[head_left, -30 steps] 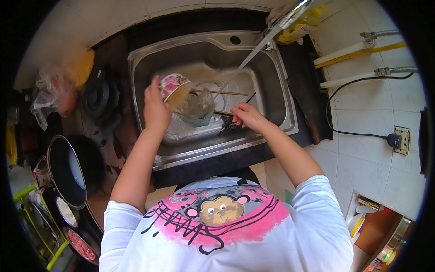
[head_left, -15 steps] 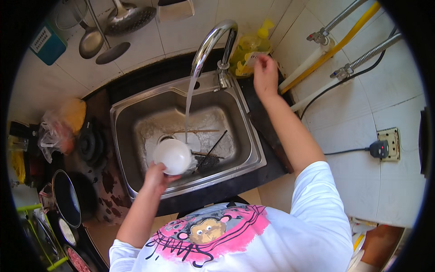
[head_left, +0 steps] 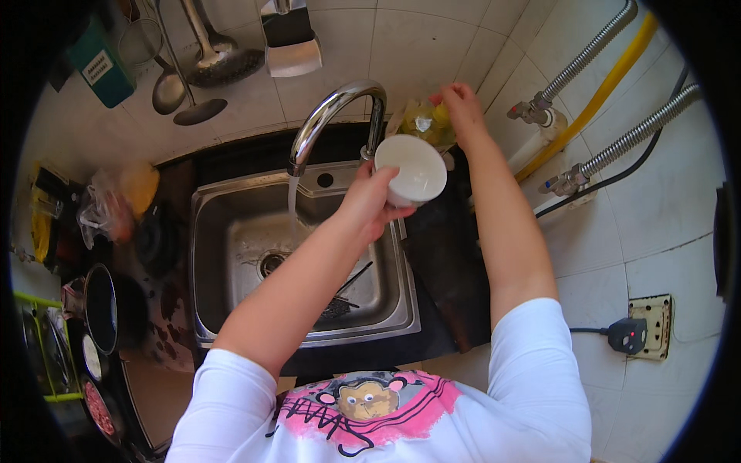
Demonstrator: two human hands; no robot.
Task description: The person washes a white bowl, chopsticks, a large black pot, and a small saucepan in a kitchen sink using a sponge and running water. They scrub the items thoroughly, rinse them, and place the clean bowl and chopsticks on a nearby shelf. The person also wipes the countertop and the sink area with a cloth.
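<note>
A white bowl (head_left: 421,176) is tilted so that its inside faces up, and a little liquid glints in it. My left hand (head_left: 372,199) grips its rim, thumb inside, beside the faucet base. Behind the bowl stands a yellow-green pump bottle (head_left: 424,127), partly hidden by it. My right hand (head_left: 463,112) is on top of this bottle with fingers curled over the pump. From the chrome faucet (head_left: 340,99) a stream of water runs into the steel sink (head_left: 212,255). Dark chopsticks (head_left: 353,279) lie inside, partly covered by my left forearm.
Ladles and a skimmer (head_left: 228,65) hang on the tiled wall. On the left counter are a plastic bag (head_left: 100,204), a dark pan (head_left: 100,309) and a green rack (head_left: 46,347). Metal hoses (head_left: 641,131), a yellow pipe (head_left: 598,92) and a plugged-in socket (head_left: 656,328) occupy the right wall.
My left hand has carried the bowl up out of the sink, rightward to the bottle. My right hand has moved from the bottle's side onto its pump. The view has shifted slightly.
</note>
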